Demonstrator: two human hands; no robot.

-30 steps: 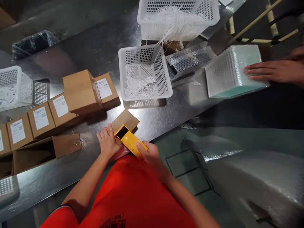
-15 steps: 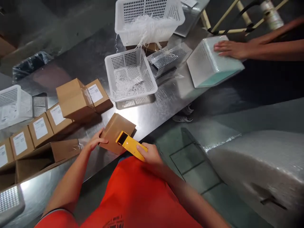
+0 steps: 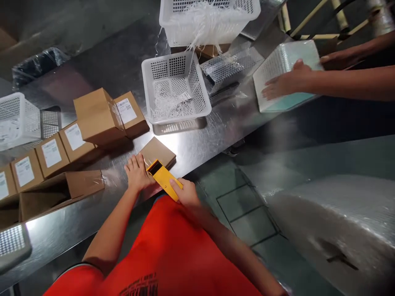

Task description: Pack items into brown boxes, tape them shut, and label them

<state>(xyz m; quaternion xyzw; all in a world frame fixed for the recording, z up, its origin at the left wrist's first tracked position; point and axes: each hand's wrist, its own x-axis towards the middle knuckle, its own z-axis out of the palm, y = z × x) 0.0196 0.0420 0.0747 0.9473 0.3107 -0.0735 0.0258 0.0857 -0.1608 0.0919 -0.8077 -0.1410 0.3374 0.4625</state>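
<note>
"Two hands at one carton (image 3: 159,152), then. Where is it, taking the white basket (image 3: 199,86) as our mark?"

"On the steel table (image 3: 197,142), just to the person's side of that basket. The left hand (image 3: 136,172) is laid on the carton's left edge, fingers spread wide, not wrapped round it (how hard it presses, I can't tell)."

"And the right hand (image 3: 187,192)?"

"Closed around a yellow handheld tool (image 3: 166,181), thumb on top. The tool's dark-slotted head overlaps the carton's near side; whether they touch, I can't say."

"What else lies about the basket?"

"Labelled boxes (image 3: 51,154) run off to its left, a plain box (image 3: 95,113) stacked on them. Behind it stands a second basket (image 3: 175,39) with white strands. Well to its right, a co-worker's hand (image 3: 285,84) rests against a bubble-wrapped box (image 3: 273,68)."
</note>
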